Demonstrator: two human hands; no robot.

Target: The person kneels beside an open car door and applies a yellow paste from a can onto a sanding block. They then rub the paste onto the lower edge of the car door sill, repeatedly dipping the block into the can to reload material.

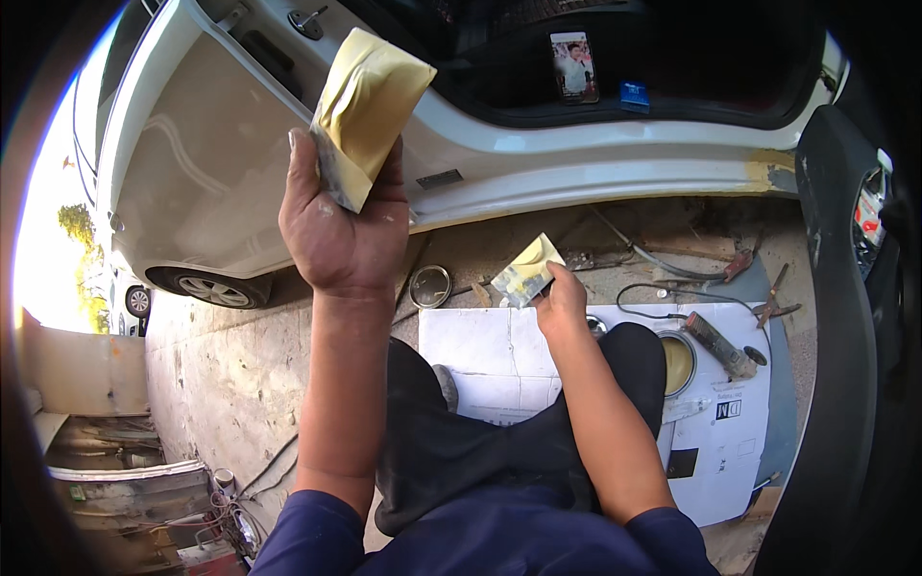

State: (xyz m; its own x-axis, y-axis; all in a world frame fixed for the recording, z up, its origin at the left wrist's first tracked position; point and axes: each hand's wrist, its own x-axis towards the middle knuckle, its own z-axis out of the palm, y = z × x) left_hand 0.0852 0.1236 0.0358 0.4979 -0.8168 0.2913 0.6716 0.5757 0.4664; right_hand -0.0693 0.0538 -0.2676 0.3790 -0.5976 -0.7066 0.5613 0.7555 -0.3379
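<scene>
In my left hand, raised in front of the white car, is a flat putty board thickly coated with creamy yellow filler. My fingers wrap its lower part and the thumb stands along its left edge. Lower and to the right, my right hand pinches a smaller putty spreader by its right edge. Yellow filler covers its upper part, and its lower corner looks grey. The two tools are apart. Along the car's white door sill, a yellowish patch shows at the right end.
An open can of yellow filler and a corded power tool sit on white cardboard by my knees. A round lid lies on the ground. A phone and small blue packet rest inside the car. A dark door stands right.
</scene>
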